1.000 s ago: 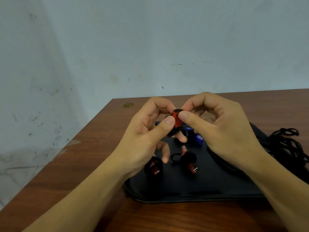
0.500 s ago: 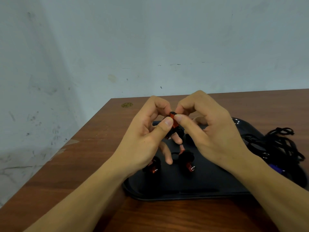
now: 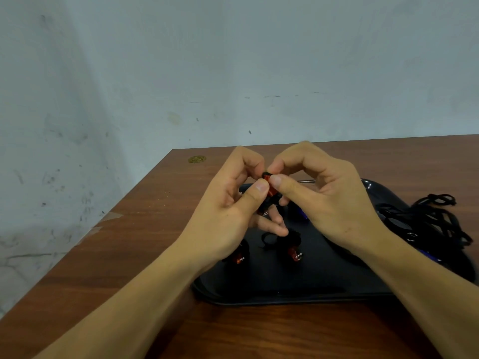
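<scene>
A small red and black piece (image 3: 271,189) is held up above a black tray (image 3: 285,291). My left hand (image 3: 230,211) pinches it between thumb and curled fingers from the left. My right hand (image 3: 324,198) pinches the same piece from the right with thumb and forefinger. Most of the piece is hidden behind the fingers. On the tray below lie two more red and black pieces with metal rings, one (image 3: 239,257) under my left wrist and one (image 3: 295,253) in the middle.
A tangle of black cords (image 3: 435,224) lies on the tray's right side, with a purple piece (image 3: 429,253) beside it. The brown wooden table (image 3: 145,229) has its left edge close to a grey wall. A round brass inlay (image 3: 197,159) sits at the far left corner.
Both hands have drawn slightly closer together around the red piece and shifted a little; the thumbs now nearly meet on it. The tray's contents have stayed put.
</scene>
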Demonstrator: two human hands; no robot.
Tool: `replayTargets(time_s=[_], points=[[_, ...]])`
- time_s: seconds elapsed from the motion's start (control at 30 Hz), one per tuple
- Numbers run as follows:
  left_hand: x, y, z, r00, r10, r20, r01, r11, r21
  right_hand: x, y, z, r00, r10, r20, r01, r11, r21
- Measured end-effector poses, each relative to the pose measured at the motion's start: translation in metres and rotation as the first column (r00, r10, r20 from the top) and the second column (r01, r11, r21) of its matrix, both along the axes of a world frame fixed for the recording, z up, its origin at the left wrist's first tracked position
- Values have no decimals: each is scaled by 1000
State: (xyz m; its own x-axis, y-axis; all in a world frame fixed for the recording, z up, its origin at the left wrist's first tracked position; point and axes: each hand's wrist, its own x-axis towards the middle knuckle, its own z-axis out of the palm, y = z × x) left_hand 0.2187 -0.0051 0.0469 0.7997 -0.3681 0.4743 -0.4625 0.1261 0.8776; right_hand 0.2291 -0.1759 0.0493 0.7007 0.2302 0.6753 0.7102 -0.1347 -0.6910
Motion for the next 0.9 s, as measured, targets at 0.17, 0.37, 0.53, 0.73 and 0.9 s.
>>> replayTargets(time_s=[0.17,0.37,0.53,0.73,0.9], points=[[-1,-1,-2,998,60,5,-60,998,10,2,-2,0,1000,-17,14,18,1000,-24],[-4,-2,-1,993,110,36,-110,994,4,7,-2,-2,980,-81,183,102,989,-111],[-9,-8,-2,987,144,71,-138,987,-80,6,1,2,965,-72,252,97,991,-87],[-7,-8,-1,992,118,-49,-126,970,-210,3,13,-2,969,-84,232,85,996,5],[-5,-8,0,992,111,-68,-123,967,-224,1,14,-5,977,-198,84,189,976,106]])
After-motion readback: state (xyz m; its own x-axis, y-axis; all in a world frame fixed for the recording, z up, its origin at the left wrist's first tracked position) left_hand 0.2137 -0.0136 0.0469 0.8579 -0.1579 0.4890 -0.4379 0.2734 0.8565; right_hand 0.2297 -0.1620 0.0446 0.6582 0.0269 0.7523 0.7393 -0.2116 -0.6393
